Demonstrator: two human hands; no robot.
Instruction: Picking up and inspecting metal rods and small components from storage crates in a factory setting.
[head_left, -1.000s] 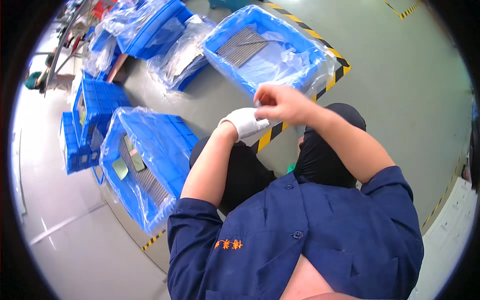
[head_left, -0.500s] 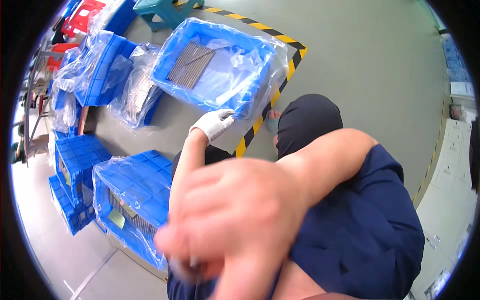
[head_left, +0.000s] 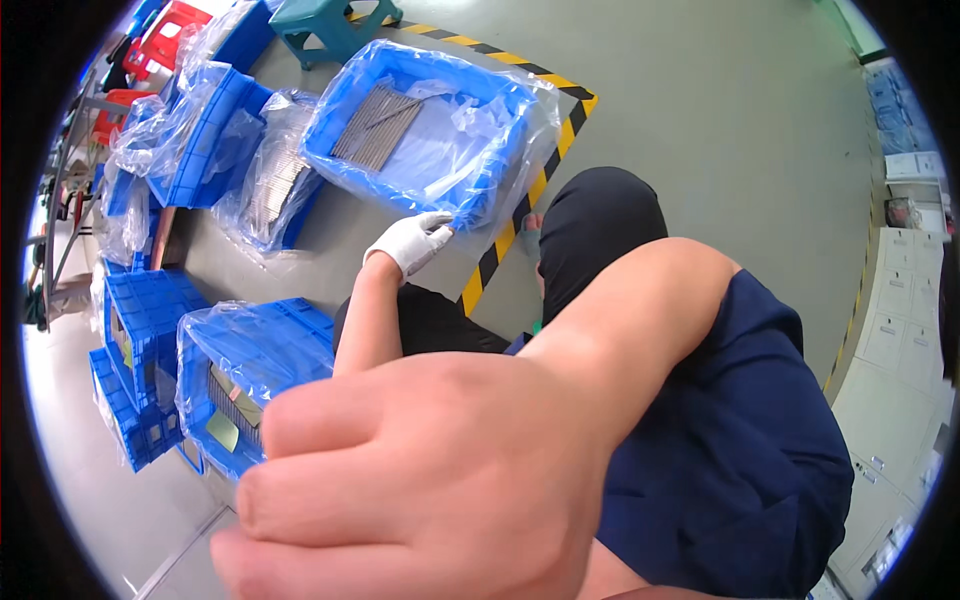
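Observation:
My bare right hand [head_left: 430, 480] looms large in the lower middle, very near the camera. Its fingers are curled into a closed fist, knuckles up; whatever they may hold is hidden underneath. Farther out, my left hand [head_left: 408, 246] in a white glove is at the near edge of a blue plastic bin [head_left: 318, 160] lined with clear film. Its fingers reach out slightly apart, with nothing seen between them; I cannot tell whether they touch the film. Inside that bin, a row of slim grey metal rods [head_left: 375, 130] lies at the left, one slanting across the others.
More blue bins [head_left: 150, 310] stand at the left, some with clear film. A film-wrapped batch of metal pieces [head_left: 272, 190] lies beside the lined bin. A teal stool [head_left: 335, 30] is at the top. Yellow-black tape [head_left: 572, 130] marks the floor; white cabinets [head_left: 885, 340] line the right.
My right fist has come closer to the camera, moving left and looking larger. My left hand has shifted slightly left in the picture, its fingers now more apart near the bin's edge.

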